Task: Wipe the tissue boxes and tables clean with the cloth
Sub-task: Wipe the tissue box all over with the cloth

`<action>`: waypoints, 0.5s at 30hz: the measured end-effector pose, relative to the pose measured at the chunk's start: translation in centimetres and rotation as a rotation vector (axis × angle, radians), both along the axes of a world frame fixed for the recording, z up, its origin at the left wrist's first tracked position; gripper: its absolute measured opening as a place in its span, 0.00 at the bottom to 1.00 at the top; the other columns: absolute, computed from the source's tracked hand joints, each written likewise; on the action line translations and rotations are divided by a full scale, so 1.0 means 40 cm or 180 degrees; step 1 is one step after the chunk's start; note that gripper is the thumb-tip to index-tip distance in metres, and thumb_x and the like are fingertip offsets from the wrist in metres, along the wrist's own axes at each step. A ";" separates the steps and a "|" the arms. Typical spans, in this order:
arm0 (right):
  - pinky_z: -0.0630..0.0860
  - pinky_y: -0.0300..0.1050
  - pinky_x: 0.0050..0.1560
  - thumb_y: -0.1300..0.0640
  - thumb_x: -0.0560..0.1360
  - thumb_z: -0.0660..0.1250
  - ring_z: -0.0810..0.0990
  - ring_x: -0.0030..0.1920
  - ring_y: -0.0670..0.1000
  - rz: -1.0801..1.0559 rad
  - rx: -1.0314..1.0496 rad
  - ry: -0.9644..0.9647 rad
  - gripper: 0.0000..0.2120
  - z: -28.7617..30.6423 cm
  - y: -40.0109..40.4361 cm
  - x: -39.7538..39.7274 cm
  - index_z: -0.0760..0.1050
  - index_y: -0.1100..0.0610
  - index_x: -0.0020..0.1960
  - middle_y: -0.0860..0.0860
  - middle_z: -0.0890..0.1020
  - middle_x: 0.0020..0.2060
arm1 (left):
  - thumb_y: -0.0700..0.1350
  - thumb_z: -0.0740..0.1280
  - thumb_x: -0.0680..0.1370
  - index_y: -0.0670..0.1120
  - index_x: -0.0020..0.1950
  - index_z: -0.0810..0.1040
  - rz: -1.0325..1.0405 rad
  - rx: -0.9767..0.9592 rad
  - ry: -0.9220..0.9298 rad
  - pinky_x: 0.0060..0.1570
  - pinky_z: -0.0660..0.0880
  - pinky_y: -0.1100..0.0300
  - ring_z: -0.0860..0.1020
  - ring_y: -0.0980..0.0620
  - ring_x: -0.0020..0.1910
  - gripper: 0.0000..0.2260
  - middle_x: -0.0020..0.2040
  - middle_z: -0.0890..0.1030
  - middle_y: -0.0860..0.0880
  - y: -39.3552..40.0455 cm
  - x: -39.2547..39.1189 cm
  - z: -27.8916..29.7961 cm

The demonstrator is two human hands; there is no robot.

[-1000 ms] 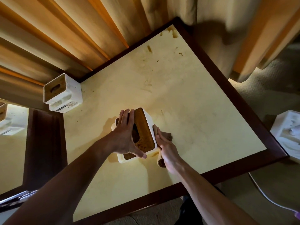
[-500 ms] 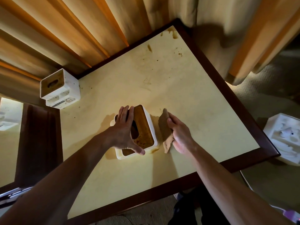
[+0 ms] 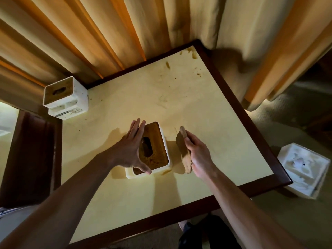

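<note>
A white tissue box with a brown slotted lid [image 3: 156, 150] stands near the middle of the cream table [image 3: 197, 105]. My left hand [image 3: 129, 150] lies over its left side, fingers stretched along the edge and thumb across the front corner, steadying it. My right hand [image 3: 199, 155] grips a folded brown cloth [image 3: 183, 148], held upright just right of the box with a small gap between them. A second white tissue box [image 3: 64, 97] sits at the table's far left corner, speckled with dirt.
Brown stains [image 3: 194, 54] mark the table's far corner and smears run across its middle. Curtains [image 3: 107, 33] hang right behind the table. A white moulded tray [image 3: 305, 169] lies on the carpet at the right. A dark wooden frame [image 3: 30, 155] borders the left.
My right hand has pulled the cloth away from the box's right side and raised it. My left hand has slid toward the box's left edge, fingers now straighter.
</note>
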State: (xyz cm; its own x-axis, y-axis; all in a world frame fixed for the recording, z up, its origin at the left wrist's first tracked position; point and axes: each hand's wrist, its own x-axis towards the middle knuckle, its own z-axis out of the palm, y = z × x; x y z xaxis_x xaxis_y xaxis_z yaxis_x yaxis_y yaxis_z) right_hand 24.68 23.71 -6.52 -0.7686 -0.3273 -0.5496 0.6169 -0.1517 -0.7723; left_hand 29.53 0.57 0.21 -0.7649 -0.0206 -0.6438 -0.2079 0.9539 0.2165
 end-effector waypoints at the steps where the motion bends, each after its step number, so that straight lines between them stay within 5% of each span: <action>1: 0.69 0.54 0.70 0.60 0.82 0.59 0.77 0.64 0.50 0.0005 0.0026 0.0023 0.15 0.004 0.000 -0.001 0.75 0.51 0.67 0.46 0.81 0.60 | 0.72 0.78 0.53 0.55 0.73 0.20 -0.0012 -0.0021 0.0056 0.78 0.44 0.44 0.22 0.56 0.72 0.75 0.72 0.20 0.58 -0.010 0.006 -0.001; 10: 0.69 0.46 0.69 0.57 0.83 0.59 0.76 0.63 0.48 0.0372 0.0614 0.0874 0.17 0.102 -0.060 -0.033 0.71 0.56 0.71 0.49 0.79 0.62 | 0.72 0.78 0.55 0.54 0.72 0.19 0.0032 0.0087 0.0054 0.78 0.40 0.43 0.25 0.53 0.74 0.74 0.75 0.22 0.54 -0.044 0.044 -0.015; 15: 0.77 0.47 0.54 0.53 0.81 0.63 0.81 0.50 0.49 0.0762 0.0951 0.1713 0.10 0.125 -0.116 -0.040 0.78 0.55 0.59 0.53 0.84 0.50 | 0.72 0.78 0.55 0.54 0.72 0.19 0.0100 0.0173 0.0120 0.78 0.41 0.43 0.27 0.53 0.75 0.74 0.75 0.23 0.53 -0.051 0.051 -0.020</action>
